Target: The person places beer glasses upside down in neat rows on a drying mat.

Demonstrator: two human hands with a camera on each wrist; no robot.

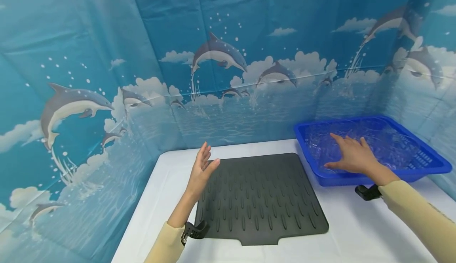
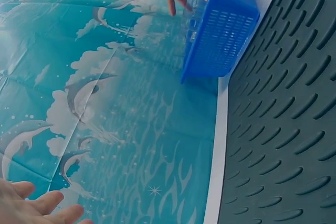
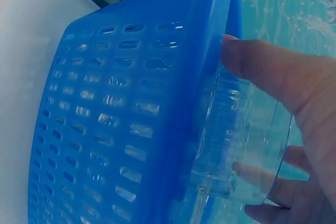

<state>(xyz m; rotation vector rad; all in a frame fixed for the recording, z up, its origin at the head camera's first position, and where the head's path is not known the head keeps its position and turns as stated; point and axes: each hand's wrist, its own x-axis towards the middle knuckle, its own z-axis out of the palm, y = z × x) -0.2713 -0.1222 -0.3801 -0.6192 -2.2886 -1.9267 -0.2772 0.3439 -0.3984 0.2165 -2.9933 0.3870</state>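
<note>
A blue plastic basket [image 1: 324, 178] with slotted walls stands at the right and holds several clear, see-through items. My right hand [image 1: 352, 156] is over its near side, fingers spread and thumb apart. In the right wrist view, a clear round-walled container [image 3: 257, 140] rises above the basket rim between thumb and fingers; some fingers show through it. Whether they touch it is hard to see. My left hand [image 1: 199, 174] hovers over the left part of a dark grey ridged mat [image 1: 260, 199], with fingers extended, thumb apart and nothing held.
The mat lies on a white-covered table [image 1: 153, 203], left of the basket. A blue curtain [image 1: 228, 116] printed with dolphins and clouds hangs behind and around the table. Dark bands [image 1: 194, 230] circle both wrists.
</note>
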